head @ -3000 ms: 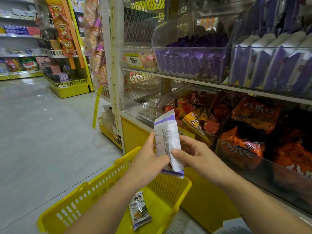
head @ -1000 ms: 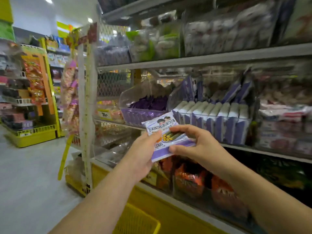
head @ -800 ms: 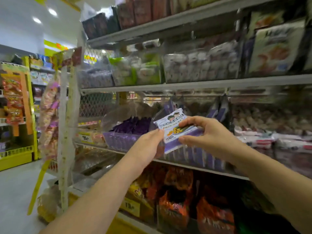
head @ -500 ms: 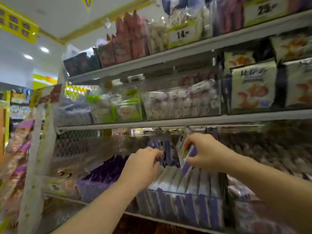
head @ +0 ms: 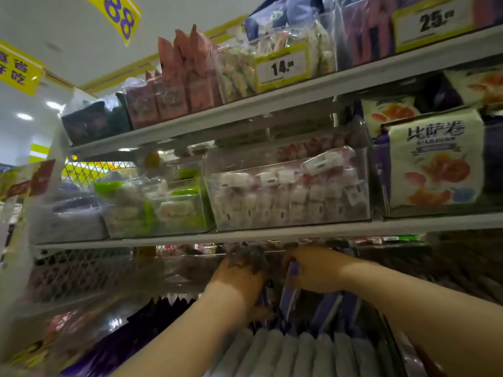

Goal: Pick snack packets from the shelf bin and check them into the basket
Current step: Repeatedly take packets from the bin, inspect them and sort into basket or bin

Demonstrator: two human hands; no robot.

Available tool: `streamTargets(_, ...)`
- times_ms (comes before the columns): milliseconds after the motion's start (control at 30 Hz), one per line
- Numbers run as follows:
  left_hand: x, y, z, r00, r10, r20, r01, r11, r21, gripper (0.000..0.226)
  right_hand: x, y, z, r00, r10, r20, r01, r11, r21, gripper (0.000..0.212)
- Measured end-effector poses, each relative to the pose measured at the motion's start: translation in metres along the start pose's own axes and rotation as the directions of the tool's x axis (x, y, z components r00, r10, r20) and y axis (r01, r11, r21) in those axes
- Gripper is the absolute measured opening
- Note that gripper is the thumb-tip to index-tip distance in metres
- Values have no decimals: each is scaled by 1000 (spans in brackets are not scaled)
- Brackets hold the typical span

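The right hand (head: pixel 313 270) is deep in the shelf bin (head: pixel 386 330) at 5 o'clock of the view, its grip closed around the top edge of a purple-and-white snack packet (head: pixel 290 292), which stands almost upright among the others. The left hand (head: pixel 239 278), just at 9 o'clock of the right, reaches into the same bin with fingers curled down among the packets; whether its grip has closed on anything I cannot tell, as the fingertips are blurred and hidden. The bin holds a tight row of white packets (head: pixel 294 352) with purple faces, standing on edge. At 9 o'clock of it, a neighbouring clear bin (head: pixel 114 322) carries dark purple packets. On the shelf above, a clear tub (head: pixel 288 197) at 12 o'clock is filled with small white-and-red wrapped pieces, and one at 10 o'clock (head: pixel 155 208) with green-and-white ones. A price tag (head: pixel 281 67) reading 14 sits on the top shelf.

Half a second earlier both hands were at the mouth of the bin, the packet held above the row; now they are further in and the view has tilted upward. The basket is out of view.
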State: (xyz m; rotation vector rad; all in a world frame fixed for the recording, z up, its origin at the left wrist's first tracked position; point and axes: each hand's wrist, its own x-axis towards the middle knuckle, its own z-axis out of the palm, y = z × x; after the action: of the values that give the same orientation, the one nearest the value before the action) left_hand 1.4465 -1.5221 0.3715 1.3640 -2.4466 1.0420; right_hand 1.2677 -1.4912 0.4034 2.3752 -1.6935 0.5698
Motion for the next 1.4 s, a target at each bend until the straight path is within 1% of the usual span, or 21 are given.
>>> streamTargets(33, 4, -1, -2, 1000, 8, 15, -8, 1000, 10, 92, 3, 4, 0, 999, -29, -17, 30, 999, 22, 17)
streamTargets(133, 11, -3, 0, 997, 33, 65, -29, 998, -53, 98, 11, 10, -1, 993, -83, -78, 88, 994, 69, 11)
streamTargets(233, 14, -1, 9, 997, 18, 70, -12, 996, -84, 101, 20, 17, 0, 994, -72, -83, 77, 996, 50, 31)
streamTargets(333, 14, 5, 18, 999, -34, 29, 36, 995, -97, 101, 21, 20, 5, 985, -92, -144, 100, 994, 49, 29)
streamTargets(433, 13, 12, 25, 994, -80, -68, 76, 995, -63, 99, 16, 24, 10, 971, -94, -220, 110, 992, 59, 26)
streamTargets(533, 10, 16, 30, 983, -117, -139, 106, 990, -89, 90, 11, 26, 11, 963, -84, -256, 108, 991, 77, 34)
streamTargets(600, 9, 19, 31, 976, -143, -164, 122, 984, -129, 83, 8, 26, 11, 968, -63, -245, 83, 994, 72, 39)
streamTargets(700, 10, 23, 28, 973, -148, -180, 123, 982, -145, 79, 6, 24, 13, 980, -38, -197, 42, 999, 20, 40)
streamTargets(900, 20, 14, 24, 974, -145, -177, 115, 979, -168, 75, 8, 17, 11, 983, -44, -176, 54, 997, 53, 38)
streamTargets(1067, 17, 15, 31, 976, -45, -214, 15, 990, -139, 79, 12, 12, 13, 984, -48, -172, 55, 998, 40, 37)
streamTargets(1267, 17, 14, 32, 969, -75, -237, 51, 993, -104, 81, 18, 3, 16, 977, -39, -209, 57, 995, 80, 39)
streamTargets(1400, 16, 25, 39, 962, -86, -260, 62, 993, -100, 80, 17, 0, 18, 980, -23, -200, 44, 994, 100, 43)
